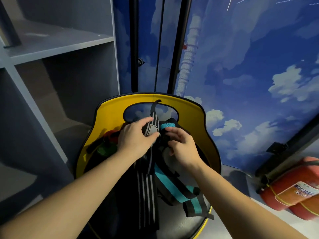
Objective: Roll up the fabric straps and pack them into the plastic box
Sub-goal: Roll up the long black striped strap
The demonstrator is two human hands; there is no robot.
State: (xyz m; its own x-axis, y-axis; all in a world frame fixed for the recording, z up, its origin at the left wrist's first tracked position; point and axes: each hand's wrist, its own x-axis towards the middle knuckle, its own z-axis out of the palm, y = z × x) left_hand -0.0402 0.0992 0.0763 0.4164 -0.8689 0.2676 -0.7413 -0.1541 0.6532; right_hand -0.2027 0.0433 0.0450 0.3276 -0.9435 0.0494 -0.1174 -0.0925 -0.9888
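A black strap with grey stripes hangs down over the seat of a yellow-backed chair. My left hand grips its upper end, where the strap is folded or partly rolled. A black strap with a teal stripe lies beside it on the right, its top end bunched near my fingers. My right hand pinches dark fabric at that spot; which strap it holds I cannot tell. Red and green fabric lies on the seat to the left. No plastic box is in view.
A grey shelving unit stands to the left. A blue wall with painted clouds runs behind and to the right. Two red fire extinguishers lie on the floor at the right. Black poles rise behind the chair.
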